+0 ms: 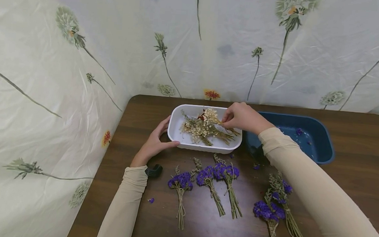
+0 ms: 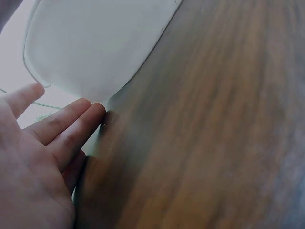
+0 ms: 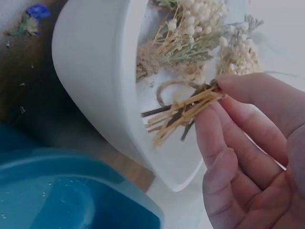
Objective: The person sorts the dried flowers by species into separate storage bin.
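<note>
Over the right part of the white plastic tub [image 1: 204, 147], my right hand [image 1: 243, 118] pinches the tied stems of a small dried flower bunch [image 3: 183, 112] between thumb and fingers. Cream blossoms [image 1: 211, 114] top this bunch. Beneath it in the tub lie other dried bunches [image 1: 195, 128] with cream flowers and grey-green sprigs. My left hand [image 1: 155, 141] rests against the tub's left end, thumb at the front rim. In the left wrist view its fingers [image 2: 78, 126] are nearly straight, their tips touching the tub's outer wall [image 2: 102, 52].
A blue tub [image 1: 327, 154] with purple bits inside stands right of the white one, partly behind my right forearm. Several twine-tied purple flower bunches [image 1: 181, 180] lie across the brown table [image 1: 136, 217] in front. A patterned curtain [image 1: 213, 61] hangs behind.
</note>
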Action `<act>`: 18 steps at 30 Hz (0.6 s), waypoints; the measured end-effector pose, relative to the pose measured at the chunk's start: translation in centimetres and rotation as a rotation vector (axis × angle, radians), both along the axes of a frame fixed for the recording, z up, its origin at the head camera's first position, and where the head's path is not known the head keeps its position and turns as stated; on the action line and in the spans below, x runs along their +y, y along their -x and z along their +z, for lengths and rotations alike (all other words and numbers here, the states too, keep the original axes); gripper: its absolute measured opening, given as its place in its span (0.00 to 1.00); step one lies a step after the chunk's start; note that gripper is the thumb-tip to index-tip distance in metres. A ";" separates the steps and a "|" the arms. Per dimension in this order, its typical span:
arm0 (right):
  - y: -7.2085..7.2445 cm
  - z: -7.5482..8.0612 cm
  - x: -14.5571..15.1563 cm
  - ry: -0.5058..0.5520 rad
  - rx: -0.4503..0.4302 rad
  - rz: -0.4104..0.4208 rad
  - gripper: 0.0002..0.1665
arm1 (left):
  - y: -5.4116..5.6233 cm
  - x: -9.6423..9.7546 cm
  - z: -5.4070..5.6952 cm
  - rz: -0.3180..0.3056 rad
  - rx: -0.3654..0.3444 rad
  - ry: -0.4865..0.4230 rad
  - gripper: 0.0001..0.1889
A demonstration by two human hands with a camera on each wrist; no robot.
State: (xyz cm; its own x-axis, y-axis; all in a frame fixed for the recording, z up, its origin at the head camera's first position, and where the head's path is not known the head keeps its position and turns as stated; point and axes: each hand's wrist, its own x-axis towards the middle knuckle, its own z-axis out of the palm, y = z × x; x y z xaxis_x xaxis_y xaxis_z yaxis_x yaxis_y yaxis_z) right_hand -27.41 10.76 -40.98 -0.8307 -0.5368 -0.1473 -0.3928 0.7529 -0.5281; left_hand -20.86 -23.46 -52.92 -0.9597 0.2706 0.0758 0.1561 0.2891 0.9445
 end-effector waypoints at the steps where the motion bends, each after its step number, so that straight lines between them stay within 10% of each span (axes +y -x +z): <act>1: 0.2 0.0 -0.2 -0.009 -0.002 0.001 0.06 | 0.0 0.0 0.0 0.001 0.000 -0.001 0.54; 18: 1.7 -1.1 -1.5 -0.131 -0.149 0.028 0.08 | 0.0 0.0 0.0 0.001 0.000 0.005 0.54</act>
State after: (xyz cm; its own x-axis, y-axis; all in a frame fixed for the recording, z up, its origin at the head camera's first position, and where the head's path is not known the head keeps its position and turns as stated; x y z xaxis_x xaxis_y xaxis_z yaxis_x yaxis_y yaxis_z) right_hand -29.14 9.31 -42.04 -0.7799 -0.5273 -0.3372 -0.3393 0.8089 -0.4802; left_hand -20.89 -23.42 -52.95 -0.9599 0.2702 0.0744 0.1559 0.2942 0.9430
